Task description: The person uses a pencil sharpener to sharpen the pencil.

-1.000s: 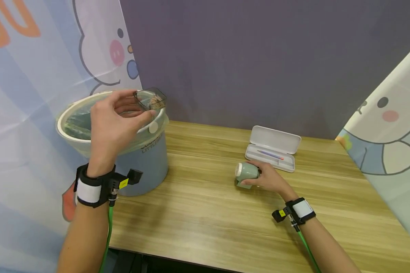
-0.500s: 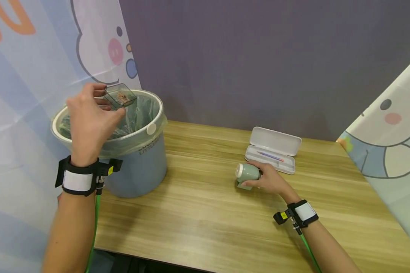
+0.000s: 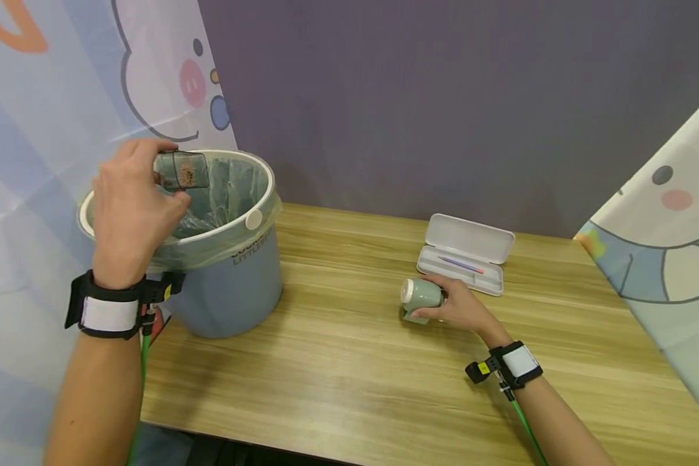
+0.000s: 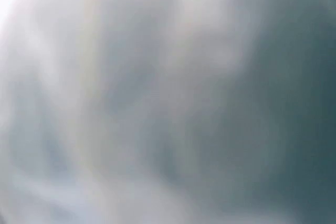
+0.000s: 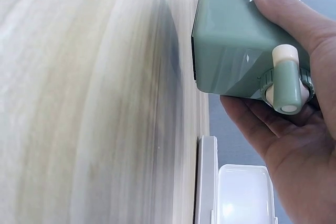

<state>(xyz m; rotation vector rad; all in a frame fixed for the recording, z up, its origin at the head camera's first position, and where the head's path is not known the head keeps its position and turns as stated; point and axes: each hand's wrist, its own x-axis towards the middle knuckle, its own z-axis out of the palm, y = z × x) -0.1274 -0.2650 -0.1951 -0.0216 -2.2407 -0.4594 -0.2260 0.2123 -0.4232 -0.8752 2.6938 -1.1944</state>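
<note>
In the head view my left hand (image 3: 131,207) pinches a small clear shavings drawer (image 3: 183,170) between thumb and fingers. The drawer is tilted over the mouth of a lined trash bin (image 3: 239,291), with brown shavings visible inside it. My right hand (image 3: 457,306) grips a green crank pencil sharpener (image 3: 422,293) on the table. From the right wrist view, the sharpener's crank handle (image 5: 286,82) sticks out towards the palm, with the thumb over the top and fingers beneath. The left wrist view is a blur, close against something pale and greenish.
Behind the sharpener lies an open white pencil case (image 3: 468,252), a pencil (image 3: 460,265) inside it. The bin's white rim (image 3: 262,168) folds over a translucent green liner (image 3: 221,188). A grey panel stands along the table's (image 3: 326,375) back.
My left hand has moved left, further over the bin, and the drawer has tipped from nearly level onto its side. My right hand stays on the sharpener.
</note>
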